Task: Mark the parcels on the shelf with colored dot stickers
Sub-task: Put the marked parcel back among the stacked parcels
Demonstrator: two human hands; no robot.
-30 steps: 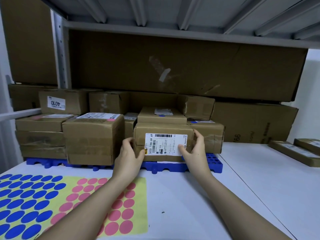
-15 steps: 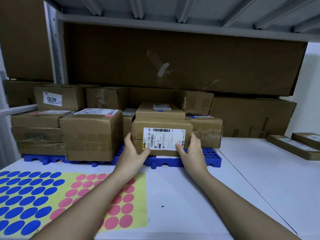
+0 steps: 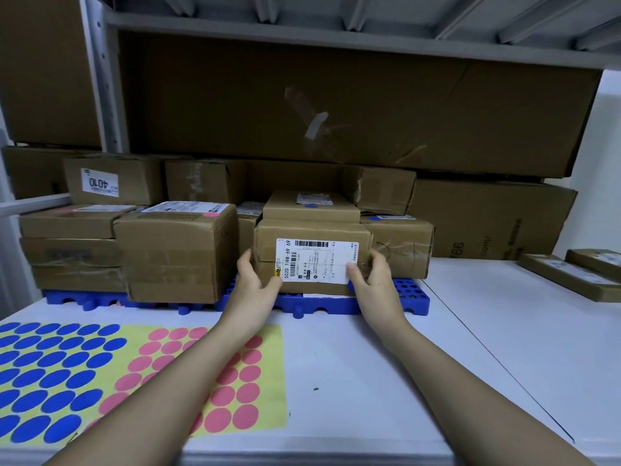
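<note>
Cardboard parcel (image 3: 312,260) on the blue pallet (image 3: 413,297), gripped at each end by left hand (image 3: 255,284) and right hand (image 3: 373,280), fingers curled round its edges. Smaller box (image 3: 311,206) stacked on top — likely to slide off if tilted or yanked out.

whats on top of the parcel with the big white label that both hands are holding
A smaller flat parcel lies on the labelled parcel, carrying a small white label and a blue dot sticker. The top face of the labelled parcel beneath it is covered, so any sticker there cannot be seen.
</note>
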